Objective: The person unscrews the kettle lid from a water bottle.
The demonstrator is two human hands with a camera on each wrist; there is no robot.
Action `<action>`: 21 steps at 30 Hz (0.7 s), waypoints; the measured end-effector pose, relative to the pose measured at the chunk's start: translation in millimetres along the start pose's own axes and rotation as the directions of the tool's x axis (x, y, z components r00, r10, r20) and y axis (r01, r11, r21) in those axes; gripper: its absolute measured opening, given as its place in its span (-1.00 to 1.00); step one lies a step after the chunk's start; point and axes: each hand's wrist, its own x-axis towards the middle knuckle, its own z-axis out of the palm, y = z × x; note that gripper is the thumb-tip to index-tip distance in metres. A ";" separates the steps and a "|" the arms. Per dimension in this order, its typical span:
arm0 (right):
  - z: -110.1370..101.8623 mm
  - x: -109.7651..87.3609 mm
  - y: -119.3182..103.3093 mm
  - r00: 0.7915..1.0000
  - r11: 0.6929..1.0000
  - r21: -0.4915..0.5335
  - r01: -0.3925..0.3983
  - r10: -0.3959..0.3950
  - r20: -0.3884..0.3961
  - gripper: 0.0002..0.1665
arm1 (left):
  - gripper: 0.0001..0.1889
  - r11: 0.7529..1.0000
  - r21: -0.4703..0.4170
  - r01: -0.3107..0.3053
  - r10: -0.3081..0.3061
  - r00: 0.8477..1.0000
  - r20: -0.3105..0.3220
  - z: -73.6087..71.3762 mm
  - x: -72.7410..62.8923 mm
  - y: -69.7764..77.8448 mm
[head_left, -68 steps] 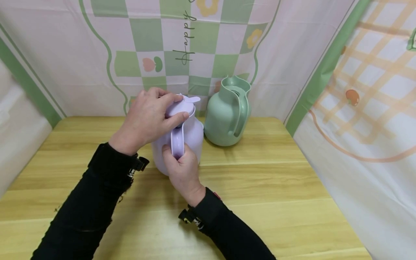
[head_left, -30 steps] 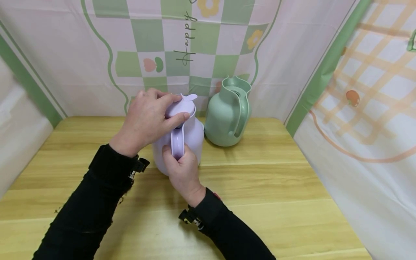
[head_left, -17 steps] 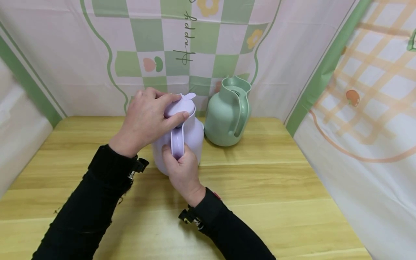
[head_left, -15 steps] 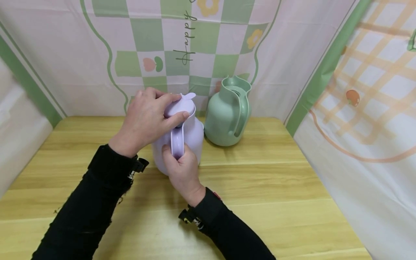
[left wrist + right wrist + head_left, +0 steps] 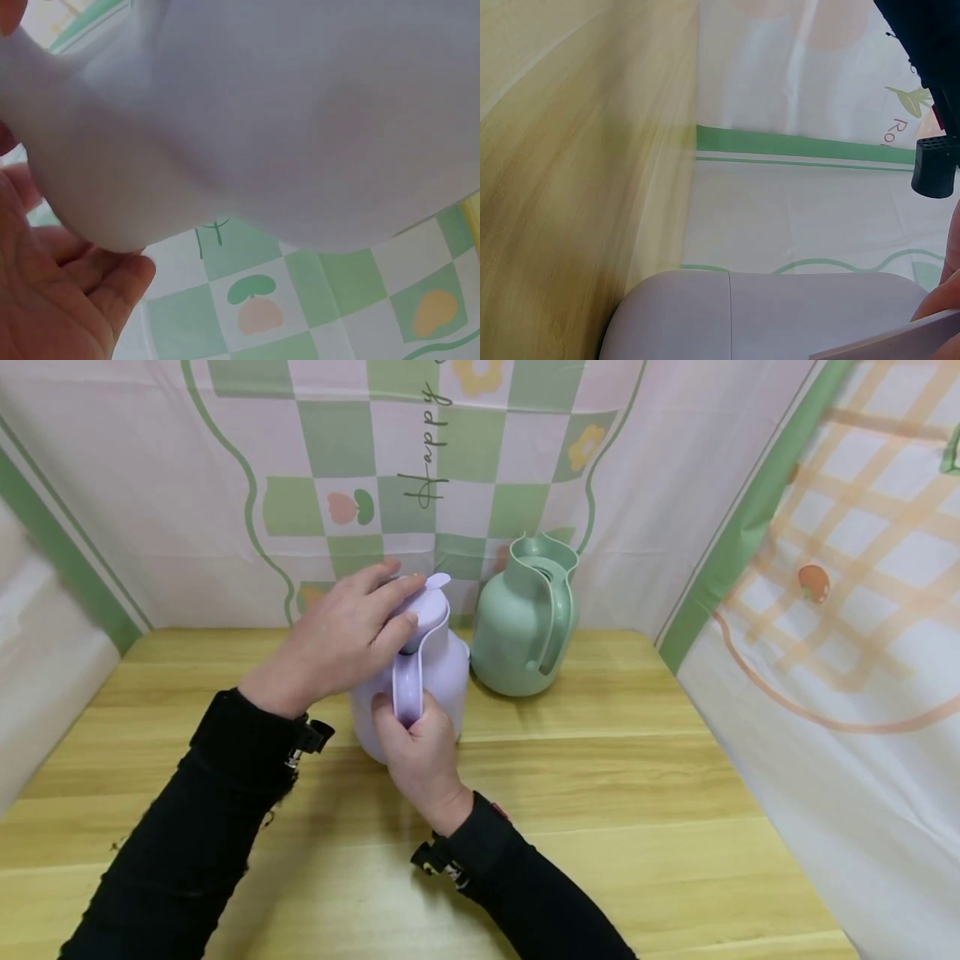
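Observation:
A lilac thermos jug (image 5: 448, 672) stands upright on the wooden table, its handle (image 5: 408, 681) towards me. My right hand (image 5: 422, 758) grips the lower part of that handle, thumb on its left side. On top, the lilac lid (image 5: 429, 607) with a leaf-shaped tab (image 5: 438, 581) sits in the jug's mouth. My left hand (image 5: 333, 633) lies over the lid's left side, fingers fairly straight and spread, with index fingertip and thumb at the lid. The left wrist view shows its fingers (image 5: 124, 289) beside the pale jug's neck.
A green thermos jug (image 5: 517, 631) stands close behind on the right, its handle facing front right. Printed cloth (image 5: 465, 518) hangs along the back and both sides of the wooden table (image 5: 600, 810).
My left hand has shifted a little left and its fingers have loosened, showing more of the lid. Over the longer span, the leaf tab has turned slightly counterclockwise. My right hand keeps its grip.

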 end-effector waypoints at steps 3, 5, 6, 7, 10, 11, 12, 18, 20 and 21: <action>-0.1 0.2 0.3 1.000 1.000 0.005 0.016 -0.016 0.003 -0.67 | -0.48 1.000 0.013 -0.019 0.019 1.000 0.025 -3.4 1.3 0.3; -0.1 0.2 0.7 1.000 1.000 0.004 0.021 -0.021 0.004 -0.67 | -0.48 0.999 0.024 -0.022 0.021 0.999 0.034 -4.4 1.7 -0.2; -0.1 0.3 0.8 1.000 1.000 0.004 0.022 -0.022 0.005 -0.67 | -0.48 0.999 0.029 -0.022 0.021 0.999 0.036 -4.6 2.1 -0.3; 0.0 0.4 0.8 1.000 1.000 0.004 0.023 -0.023 0.007 -0.67 | -0.49 0.999 0.030 -0.023 0.022 0.999 0.035 -5.4 2.2 -0.1; 0.1 0.6 0.9 1.000 1.000 0.010 0.023 -0.023 0.010 -0.66 | -0.49 0.999 0.039 -0.030 0.029 0.999 0.022 -5.5 2.6 -0.3; 0.1 0.6 0.8 1.000 1.000 0.012 0.024 -0.024 0.010 -0.67 | -0.49 0.999 0.039 -0.031 0.030 0.999 0.017 -5.4 2.8 -0.1; 0.1 0.7 0.8 1.000 1.000 0.013 0.023 -0.024 0.011 -0.67 | -0.49 0.999 0.041 -0.030 0.029 1.000 0.010 -5.2 3.0 0.0; -0.1 0.8 0.4 1.000 1.000 0.012 0.022 -0.022 0.017 -0.66 | -0.50 0.998 0.062 -0.030 0.031 0.999 -0.024 -3.5 4.2 0.5; -0.2 0.8 0.2 1.000 1.000 0.011 0.021 -0.021 0.018 -0.65 | -0.50 0.997 0.070 -0.027 0.030 0.999 -0.037 -3.0 4.4 1.0; -0.2 0.8 0.2 1.000 1.000 0.012 0.021 -0.021 0.019 -0.65 | -0.50 0.997 0.074 -0.024 0.027 0.999 -0.043 -2.6 4.6 1.3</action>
